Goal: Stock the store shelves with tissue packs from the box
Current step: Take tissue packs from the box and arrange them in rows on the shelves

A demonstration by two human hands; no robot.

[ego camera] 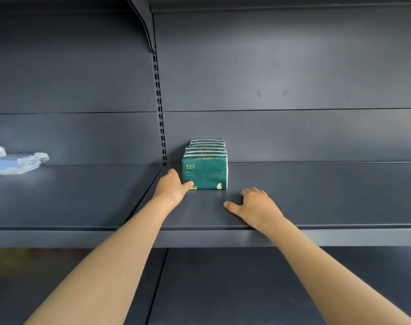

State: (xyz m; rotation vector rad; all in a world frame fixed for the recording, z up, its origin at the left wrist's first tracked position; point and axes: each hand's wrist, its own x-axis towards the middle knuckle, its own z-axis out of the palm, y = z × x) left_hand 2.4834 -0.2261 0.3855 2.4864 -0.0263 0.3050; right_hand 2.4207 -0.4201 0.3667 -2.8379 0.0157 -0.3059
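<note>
Several green tissue packs [205, 171] stand upright in a row running front to back on the dark grey shelf [317, 195], just right of the slotted upright. My left hand [172, 187] is at the row's left side, its thumb touching the lower left corner of the front pack; its fingers are hidden behind the hand. My right hand [256, 208] rests on the shelf in front and to the right of the packs, fingers loosely curled, thumb out, holding nothing. The box is not in view.
Pale blue plastic-wrapped packs [14, 161] lie at the far left of the neighbouring shelf section. A slotted upright [161, 118] divides the two sections. Another shelf sits overhead on a bracket [148, 24], and a lower shelf [223, 289] shows beneath my arms.
</note>
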